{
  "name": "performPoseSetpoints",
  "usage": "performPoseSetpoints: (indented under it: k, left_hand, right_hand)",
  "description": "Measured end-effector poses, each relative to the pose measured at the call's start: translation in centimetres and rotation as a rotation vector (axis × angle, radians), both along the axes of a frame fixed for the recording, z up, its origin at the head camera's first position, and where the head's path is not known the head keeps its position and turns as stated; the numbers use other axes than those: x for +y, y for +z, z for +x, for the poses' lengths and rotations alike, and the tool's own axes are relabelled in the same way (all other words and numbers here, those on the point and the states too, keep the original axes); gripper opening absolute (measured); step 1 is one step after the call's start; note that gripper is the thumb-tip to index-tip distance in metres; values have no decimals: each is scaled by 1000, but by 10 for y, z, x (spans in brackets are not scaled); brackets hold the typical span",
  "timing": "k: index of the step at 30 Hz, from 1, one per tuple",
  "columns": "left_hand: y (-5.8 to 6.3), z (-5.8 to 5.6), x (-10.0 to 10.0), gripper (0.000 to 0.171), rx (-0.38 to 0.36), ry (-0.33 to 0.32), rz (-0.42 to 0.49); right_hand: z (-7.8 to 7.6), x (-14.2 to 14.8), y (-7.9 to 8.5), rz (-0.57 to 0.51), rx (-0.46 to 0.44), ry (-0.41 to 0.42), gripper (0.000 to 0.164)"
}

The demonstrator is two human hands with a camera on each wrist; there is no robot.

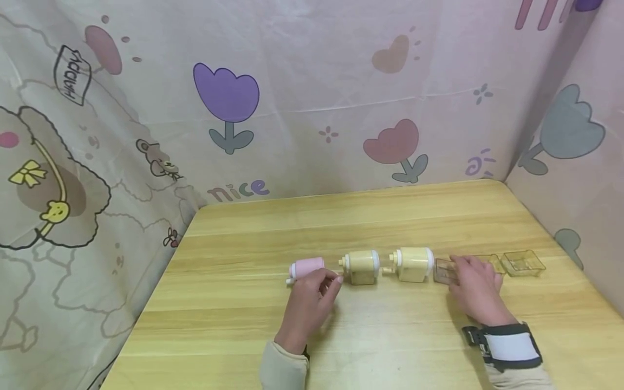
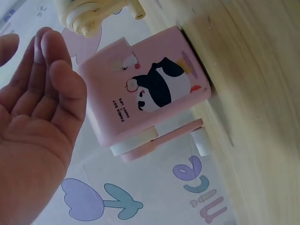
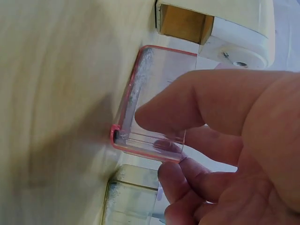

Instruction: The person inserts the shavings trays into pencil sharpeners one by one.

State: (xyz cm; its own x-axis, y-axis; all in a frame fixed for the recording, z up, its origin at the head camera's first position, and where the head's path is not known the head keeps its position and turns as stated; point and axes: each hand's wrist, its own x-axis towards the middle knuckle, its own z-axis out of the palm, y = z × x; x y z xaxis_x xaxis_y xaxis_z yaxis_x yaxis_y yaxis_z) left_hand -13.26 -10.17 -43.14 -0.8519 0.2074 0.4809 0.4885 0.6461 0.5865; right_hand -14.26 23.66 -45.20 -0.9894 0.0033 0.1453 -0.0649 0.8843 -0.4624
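Three hand-crank pencil sharpeners stand in a row on the table. A pink pencil sharpener (image 1: 307,266) with a panda print (image 2: 161,86) is leftmost, partly hidden behind my left hand (image 1: 309,298). My left fingers are loosely bent with nothing between them, near the crank side of the middle yellow pencil sharpener (image 1: 363,264). Another yellow pencil sharpener (image 1: 414,264) stands right of that one. My right hand (image 1: 478,292) pinches a clear shavings drawer with a pink rim (image 3: 164,65) between thumb and fingers. In the right wrist view, clear flecks line the drawer's lower side.
Two clear yellowish shavings drawers lie on the right; one (image 1: 492,262) is partly behind my right hand, the other (image 1: 524,264) farther right. The wooden table (image 1: 209,303) meets a printed cloth backdrop (image 1: 302,97) at its back, with cloth along both sides.
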Motion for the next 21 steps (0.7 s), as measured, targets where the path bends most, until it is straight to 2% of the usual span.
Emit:
performPoseSetpoints:
  k: [15, 21]
  left_hand:
    - [-3, -2, -1, 28, -34, -22, 4]
    - [-4, -2, -1, 29, -37, -21, 2]
  right_hand:
    - [1, 3, 6, -11, -16, 23, 62]
    - [2, 8, 7, -55, -69, 53, 63]
